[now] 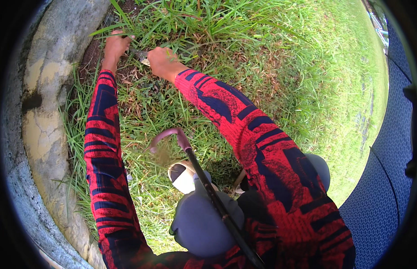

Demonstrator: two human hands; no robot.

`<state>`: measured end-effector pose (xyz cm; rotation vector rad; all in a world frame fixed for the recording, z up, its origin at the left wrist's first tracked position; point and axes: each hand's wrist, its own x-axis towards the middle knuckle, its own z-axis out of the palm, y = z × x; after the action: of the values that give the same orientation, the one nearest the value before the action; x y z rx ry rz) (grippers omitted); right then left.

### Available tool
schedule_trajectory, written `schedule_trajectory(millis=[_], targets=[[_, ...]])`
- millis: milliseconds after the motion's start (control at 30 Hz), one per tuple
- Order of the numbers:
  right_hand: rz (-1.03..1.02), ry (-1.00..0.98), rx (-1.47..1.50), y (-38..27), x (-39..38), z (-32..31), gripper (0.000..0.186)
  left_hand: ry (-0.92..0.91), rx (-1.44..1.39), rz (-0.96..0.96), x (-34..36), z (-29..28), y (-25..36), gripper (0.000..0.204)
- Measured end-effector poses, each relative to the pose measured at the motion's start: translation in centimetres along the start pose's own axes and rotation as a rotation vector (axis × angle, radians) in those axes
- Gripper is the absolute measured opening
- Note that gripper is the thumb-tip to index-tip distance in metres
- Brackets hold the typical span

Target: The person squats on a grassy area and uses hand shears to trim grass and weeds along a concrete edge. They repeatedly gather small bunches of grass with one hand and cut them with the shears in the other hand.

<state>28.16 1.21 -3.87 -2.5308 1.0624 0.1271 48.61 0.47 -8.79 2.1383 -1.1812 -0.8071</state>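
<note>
At the upper left, by the foot of the wall, my left hand (pixel 115 48) is closed around some grass (pixel 123 32), with long blades crossing over its fingers. Just to its right, my right hand (pixel 163 62) is in a fist around a small tool (pixel 144 59). A greyish, flat, blade-like part of that tool pokes out toward the left hand, low among the grass; its exact kind is partly hidden. Bare brown soil (pixel 89 60) shows beside the left hand.
A weathered concrete wall (pixel 42 130) curves along the left. An umbrella-like hooked pink handle (pixel 179 134) on a black shaft (pixel 213 193) slants over my knee (pixel 208 224). One light shoe (pixel 183 177) stands in the grass. Dark blue patterned fabric (pixel 374 193) hangs at the right.
</note>
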Motion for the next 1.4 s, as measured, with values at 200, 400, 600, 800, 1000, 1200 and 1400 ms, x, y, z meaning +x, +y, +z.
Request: schedule_trajectory(millis=[200,400,600,800,1000,1200,1400], targets=[[0.107,-0.076,0.036,2.0,-3.0,-2.0,0.048,-0.015,-0.060,-0.083,0.3,-0.4,0.1,0.026],[0.162,-0.166,-0.006,2.1,-1.2,-2.6,0.074,-0.116,0.003,0.153,-0.2,-0.9,1.6,0.041],[0.169,-0.150,-0.063,1.1,2.5,-1.9,0.061,-0.031,0.283,0.294,1.4,-0.2,2.0,0.038],[0.039,-0.043,-0.019,1.2,4.0,-1.7,0.030,0.063,0.328,0.345,2.4,0.5,1.2,0.042],[0.056,-0.147,-0.023,1.9,1.2,-2.1,0.039,-0.033,-0.174,-0.119,1.1,-1.9,-0.7,0.032],[0.092,-0.091,-0.126,1.4,0.0,-1.3,0.069,-0.047,-0.319,-0.111,-0.8,-1.7,-0.6,0.032],[0.007,-0.046,-0.084,-0.9,3.4,-1.3,0.021,-0.118,-0.076,-0.072,-0.7,-1.3,0.8,0.027]])
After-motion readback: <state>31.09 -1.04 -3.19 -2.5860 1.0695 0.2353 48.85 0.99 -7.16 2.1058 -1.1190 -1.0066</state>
